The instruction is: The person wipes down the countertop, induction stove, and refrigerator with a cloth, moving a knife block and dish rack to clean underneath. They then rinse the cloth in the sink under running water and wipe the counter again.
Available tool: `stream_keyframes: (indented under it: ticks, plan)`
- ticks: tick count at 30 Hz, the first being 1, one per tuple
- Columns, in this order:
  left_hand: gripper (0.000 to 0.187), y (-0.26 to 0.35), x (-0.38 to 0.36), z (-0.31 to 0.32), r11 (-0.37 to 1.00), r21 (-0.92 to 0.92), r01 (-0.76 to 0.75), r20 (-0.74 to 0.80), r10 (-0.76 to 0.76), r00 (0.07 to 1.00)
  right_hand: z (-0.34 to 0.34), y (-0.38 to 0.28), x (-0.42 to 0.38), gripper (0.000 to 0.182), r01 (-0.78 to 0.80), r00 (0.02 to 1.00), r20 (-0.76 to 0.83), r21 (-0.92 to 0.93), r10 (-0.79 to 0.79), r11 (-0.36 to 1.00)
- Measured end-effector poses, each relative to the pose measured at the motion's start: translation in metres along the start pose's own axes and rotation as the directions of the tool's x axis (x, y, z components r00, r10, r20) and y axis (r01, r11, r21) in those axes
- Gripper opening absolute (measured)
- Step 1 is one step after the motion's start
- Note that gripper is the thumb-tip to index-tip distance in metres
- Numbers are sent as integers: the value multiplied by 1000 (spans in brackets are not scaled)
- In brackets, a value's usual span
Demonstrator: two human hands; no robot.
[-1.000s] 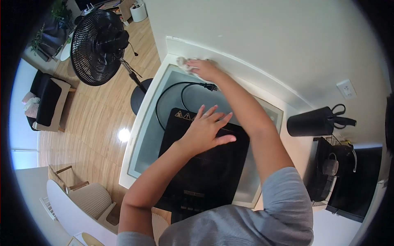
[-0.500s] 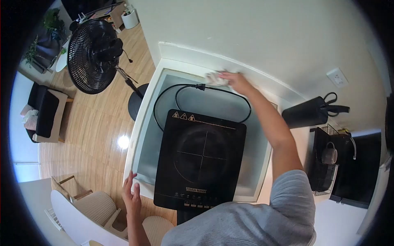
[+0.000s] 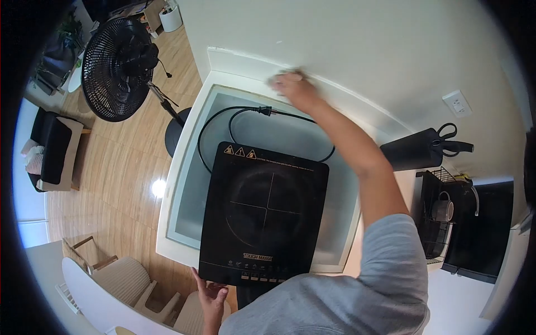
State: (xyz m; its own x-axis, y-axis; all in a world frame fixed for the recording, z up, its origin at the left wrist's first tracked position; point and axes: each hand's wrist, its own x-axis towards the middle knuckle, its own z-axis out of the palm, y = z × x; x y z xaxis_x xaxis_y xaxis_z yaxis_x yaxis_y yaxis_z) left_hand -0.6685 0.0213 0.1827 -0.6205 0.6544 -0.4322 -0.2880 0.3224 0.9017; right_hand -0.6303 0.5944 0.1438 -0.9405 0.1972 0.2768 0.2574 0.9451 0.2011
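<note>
A black induction cooktop (image 3: 262,209) lies on the frosted glass top of a white-framed counter (image 3: 187,209). Its black power cord (image 3: 200,137) loops behind it, the plug resting near the far edge. My right hand (image 3: 298,89), smeared by motion, presses a crumpled cloth (image 3: 277,81) along the far white ledge by the wall. At the cooktop's near left corner is my left hand (image 3: 211,296), fingers apart, fingertips right at the corner's edge.
A black knife block with scissors (image 3: 416,149) stands right of the counter, below a wall outlet (image 3: 457,104). Farther right, a dish rack holds a mug (image 3: 443,210). A black stand fan (image 3: 114,70) is on the floor at left, with chairs (image 3: 123,279) lower left.
My right hand has moved the cloth from the glass's far edge up onto the ledge by the wall. My left hand has shifted from the counter's left edge to the cooktop's near corner.
</note>
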Motion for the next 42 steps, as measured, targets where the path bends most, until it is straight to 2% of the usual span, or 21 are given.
stream_keyframes:
  ticks: [1,2,4,5,7,11,13,17,18,20,22,24,26,28,30,32,34,37,39,40,42]
  plan:
    - [95,2,-2,9,1000,-26,5,5,-5,1000,25,-8,19,32,-15,1000,-16,136,17,991]
    - [95,2,-4,16,1000,-17,13,7,-13,1000,24,-11,19,32,-23,1000,-12,145,25,989]
    - [91,-2,-5,26,953,-254,165,-115,-199,973,17,-15,17,33,-39,999,-9,160,41,986]
    - [91,-2,-6,26,952,-250,176,-120,-211,970,30,-6,-1,38,8,995,-99,204,12,979]
    - [87,-1,-6,26,895,-377,239,-26,-268,963,28,7,-50,45,-238,969,58,483,240,843]
    - [82,-5,-5,19,853,-437,284,74,-280,957,-15,16,-178,42,-470,845,-21,447,535,761]
    - [79,2,0,20,807,-507,302,152,-261,953,-30,-16,-243,40,-617,760,3,317,650,720]
    - [62,1,16,35,781,-539,315,183,-256,949,-92,-178,-300,48,-582,754,88,550,651,599]
    - [60,5,21,41,786,-527,323,197,-256,946,-107,-211,-309,45,-588,779,148,508,609,630]
    - [58,14,30,54,787,-531,314,213,-235,948,-116,-227,-317,42,-586,774,195,581,602,565]
    - [55,13,37,63,781,-542,310,236,-213,948,-115,-189,-310,50,-547,808,424,284,408,788]
    - [47,-3,44,70,784,-522,334,262,-225,938,-106,-159,-277,61,-686,695,366,79,619,723]
    - [41,2,47,83,786,-520,334,242,-240,940,-81,-150,-272,63,-687,719,256,124,646,716]
    - [38,9,59,86,738,-591,325,307,-166,937,-85,-174,-281,64,-717,697,135,149,704,681]
    - [42,14,73,88,750,-571,335,351,-146,925,-108,-235,-296,59,-807,590,271,207,760,553]
    - [45,12,87,83,700,-628,341,350,-137,927,-135,-308,-293,60,-842,507,403,42,762,538]
    - [62,18,88,72,722,-571,391,336,-229,914,-142,-378,-284,61,-820,559,402,140,725,555]
    - [69,33,87,29,803,-478,356,310,-225,924,-148,-433,-201,58,-663,748,421,428,513,614]
    - [67,37,94,-20,936,-343,82,299,26,954,-128,-455,-131,61,-541,840,367,505,400,673]
    - [61,44,97,-43,946,-323,43,278,52,959,-112,-455,-95,66,-488,873,313,537,375,688]
    - [57,60,96,-85,969,-241,-49,205,100,974,-76,-445,-25,63,-517,846,172,501,505,694]
